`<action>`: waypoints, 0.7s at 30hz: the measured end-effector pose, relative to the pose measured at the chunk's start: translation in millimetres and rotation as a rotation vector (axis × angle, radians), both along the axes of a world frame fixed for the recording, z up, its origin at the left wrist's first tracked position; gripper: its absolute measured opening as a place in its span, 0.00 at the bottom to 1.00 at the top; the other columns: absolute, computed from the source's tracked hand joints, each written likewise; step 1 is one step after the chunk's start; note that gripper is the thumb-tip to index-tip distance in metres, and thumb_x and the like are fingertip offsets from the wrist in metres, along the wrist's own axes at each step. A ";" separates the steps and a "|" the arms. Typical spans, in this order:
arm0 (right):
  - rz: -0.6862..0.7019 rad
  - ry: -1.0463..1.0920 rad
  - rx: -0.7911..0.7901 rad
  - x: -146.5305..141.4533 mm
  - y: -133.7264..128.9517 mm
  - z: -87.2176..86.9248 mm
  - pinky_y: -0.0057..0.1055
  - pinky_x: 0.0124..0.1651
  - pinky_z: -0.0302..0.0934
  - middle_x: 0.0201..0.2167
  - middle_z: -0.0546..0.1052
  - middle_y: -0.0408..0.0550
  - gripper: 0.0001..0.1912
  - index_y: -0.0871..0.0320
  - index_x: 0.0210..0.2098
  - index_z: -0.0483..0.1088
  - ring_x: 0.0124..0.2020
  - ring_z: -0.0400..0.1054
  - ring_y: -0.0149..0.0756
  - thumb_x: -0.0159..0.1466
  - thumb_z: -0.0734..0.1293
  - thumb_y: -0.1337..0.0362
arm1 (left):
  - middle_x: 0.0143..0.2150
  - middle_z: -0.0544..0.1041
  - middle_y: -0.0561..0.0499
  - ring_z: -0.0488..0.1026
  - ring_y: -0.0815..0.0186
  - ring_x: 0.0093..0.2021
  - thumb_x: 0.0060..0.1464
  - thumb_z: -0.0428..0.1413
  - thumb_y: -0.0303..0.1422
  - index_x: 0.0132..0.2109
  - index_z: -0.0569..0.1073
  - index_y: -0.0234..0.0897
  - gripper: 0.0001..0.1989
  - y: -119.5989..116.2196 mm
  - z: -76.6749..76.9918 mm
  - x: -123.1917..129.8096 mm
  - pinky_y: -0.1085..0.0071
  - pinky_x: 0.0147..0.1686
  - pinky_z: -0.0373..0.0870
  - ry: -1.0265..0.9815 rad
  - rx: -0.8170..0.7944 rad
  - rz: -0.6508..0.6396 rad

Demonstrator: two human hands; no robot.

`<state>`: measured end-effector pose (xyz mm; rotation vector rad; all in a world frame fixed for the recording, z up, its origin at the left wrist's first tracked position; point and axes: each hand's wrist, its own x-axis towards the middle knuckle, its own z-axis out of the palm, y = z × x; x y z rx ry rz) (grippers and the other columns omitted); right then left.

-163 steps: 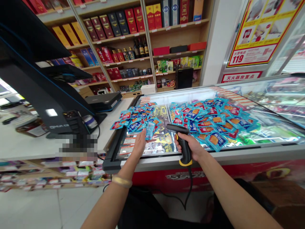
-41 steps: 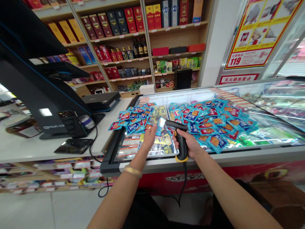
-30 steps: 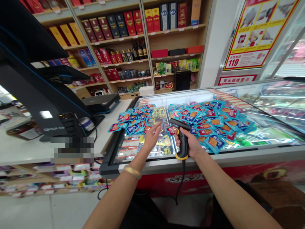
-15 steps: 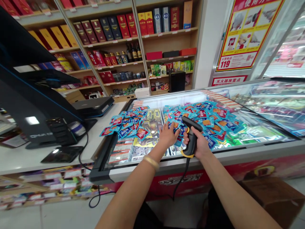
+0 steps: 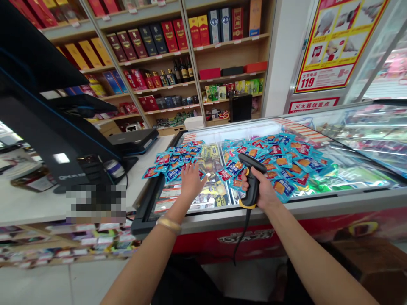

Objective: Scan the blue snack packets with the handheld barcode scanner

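Many small blue foil snack packets (image 5: 280,169) lie spread in two heaps on the glass lid of a chest freezer (image 5: 203,222). My left hand (image 5: 191,182) is open, with its fingers spread, above the glass between the heaps and holding nothing. Whether it touches the packets I cannot tell. My right hand (image 5: 259,186) is shut around the grip of a black and yellow corded barcode scanner (image 5: 252,180), which sits over the packets of the right heap. The scanner's black cable (image 5: 241,241) hangs down in front of the freezer.
A black till with a screen (image 5: 63,140) stands on the white counter (image 5: 136,186) to my left. Shelves of boxed liquor and bottles (image 5: 159,72) rise behind the freezer. A cardboard box (image 5: 365,267) sits at the lower right, and a glass display case (image 5: 359,127) adjoins the freezer.
My left hand no longer holds the small packet it held earlier. It has moved back left from the packets near the scanner and is open. The scanner stays in my right hand.
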<state>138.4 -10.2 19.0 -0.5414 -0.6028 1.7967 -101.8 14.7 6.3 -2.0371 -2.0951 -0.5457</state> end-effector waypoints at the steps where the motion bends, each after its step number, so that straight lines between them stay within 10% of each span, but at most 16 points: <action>1: 0.022 -0.004 0.005 -6.8 -0.4 1.4 0.23 0.20 0.59 0.21 0.69 0.41 0.12 0.58 0.30 0.69 0.19 0.60 0.26 0.53 0.72 0.56 | 0.63 0.65 0.34 0.54 0.45 0.67 0.56 0.54 0.38 0.63 0.61 0.32 0.30 -2.2 -1.6 -5.7 0.46 0.63 0.51 0.009 -0.023 0.006; 10: 0.127 -0.068 -0.046 -53.9 2.0 -3.2 0.23 0.19 0.59 0.19 0.70 0.41 0.14 0.60 0.28 0.69 0.16 0.60 0.25 0.52 0.73 0.57 | 0.50 0.76 0.38 0.65 0.52 0.60 0.60 0.50 0.31 0.48 0.71 0.34 0.11 -16.3 -11.9 -3.7 0.50 0.61 0.54 0.131 0.046 -0.079; 21: 0.154 -0.101 -0.119 -53.2 0.2 -4.6 0.23 0.19 0.61 0.19 0.70 0.41 0.11 0.59 0.29 0.69 0.16 0.62 0.26 0.55 0.71 0.58 | 0.43 0.78 0.42 0.74 0.54 0.47 0.57 0.55 0.40 0.56 0.67 0.37 0.22 -19.6 -18.1 -7.8 0.60 0.48 0.69 0.001 0.051 -0.188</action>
